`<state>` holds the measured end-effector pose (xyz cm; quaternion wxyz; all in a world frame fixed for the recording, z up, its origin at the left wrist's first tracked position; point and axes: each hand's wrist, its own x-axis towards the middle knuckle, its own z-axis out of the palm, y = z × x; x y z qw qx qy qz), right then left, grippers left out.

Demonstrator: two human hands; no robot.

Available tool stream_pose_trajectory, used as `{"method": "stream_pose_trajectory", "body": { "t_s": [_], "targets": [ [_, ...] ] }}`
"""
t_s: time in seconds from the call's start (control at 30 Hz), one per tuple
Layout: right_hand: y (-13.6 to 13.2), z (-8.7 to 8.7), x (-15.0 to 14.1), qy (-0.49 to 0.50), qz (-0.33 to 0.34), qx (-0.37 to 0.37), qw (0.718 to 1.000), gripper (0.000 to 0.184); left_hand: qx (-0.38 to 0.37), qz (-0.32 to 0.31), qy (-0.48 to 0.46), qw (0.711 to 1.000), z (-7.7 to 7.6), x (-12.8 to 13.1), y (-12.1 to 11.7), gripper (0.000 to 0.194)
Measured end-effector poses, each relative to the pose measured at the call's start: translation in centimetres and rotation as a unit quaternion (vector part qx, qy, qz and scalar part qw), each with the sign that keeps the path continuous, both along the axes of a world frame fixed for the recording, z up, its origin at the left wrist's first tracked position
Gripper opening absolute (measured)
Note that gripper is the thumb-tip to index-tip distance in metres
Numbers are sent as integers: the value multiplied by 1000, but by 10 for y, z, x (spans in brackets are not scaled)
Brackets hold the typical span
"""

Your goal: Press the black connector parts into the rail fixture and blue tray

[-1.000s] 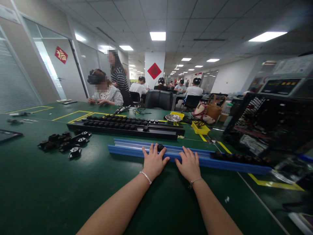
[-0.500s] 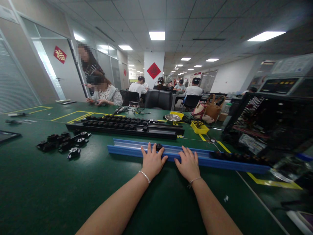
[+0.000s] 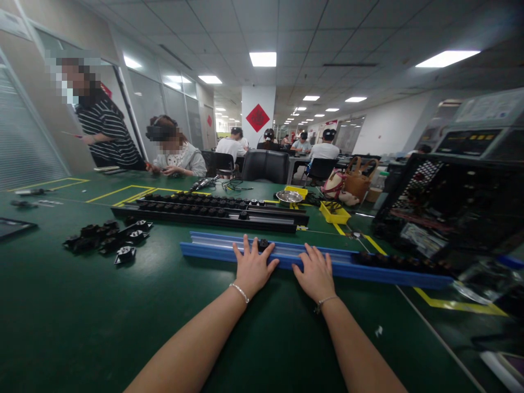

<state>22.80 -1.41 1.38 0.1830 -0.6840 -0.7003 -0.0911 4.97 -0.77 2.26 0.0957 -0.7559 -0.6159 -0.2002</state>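
My left hand [image 3: 251,267] lies with fingers spread over a long blue rail [image 3: 323,260], fingertips inside its groove. A small black round-topped part [image 3: 262,245] sits in the groove among my left fingers, beside the index finger and seemingly touching it. Farther right, my right hand [image 3: 315,271] rests spread on the same rail, its fingertips over the near wall, nothing held. Several more black parts [image 3: 393,261] stand in a row in the rail's right end.
Behind the blue rail lie black rails [image 3: 278,222] filled with black parts. Loose black parts [image 3: 125,254] lie to the left. A metal bowl [image 3: 290,196] and a yellow bin [image 3: 334,213] stand farther back. An opened black case [image 3: 442,207] stands right. A co-worker [image 3: 176,150] sits opposite.
My left hand has shifted slightly left along the rail, and the small black part has moved left with it. My right hand stays put. A standing person has walked to the left.
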Motion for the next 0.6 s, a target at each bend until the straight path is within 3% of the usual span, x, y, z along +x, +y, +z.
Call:
{"method": "stream_pose_trajectory", "body": {
  "t_s": [0.6],
  "targets": [
    [1,0,1,4,2,-7,1000,31,14,2,-3,1000,1,-6,2,51]
  ]
}}
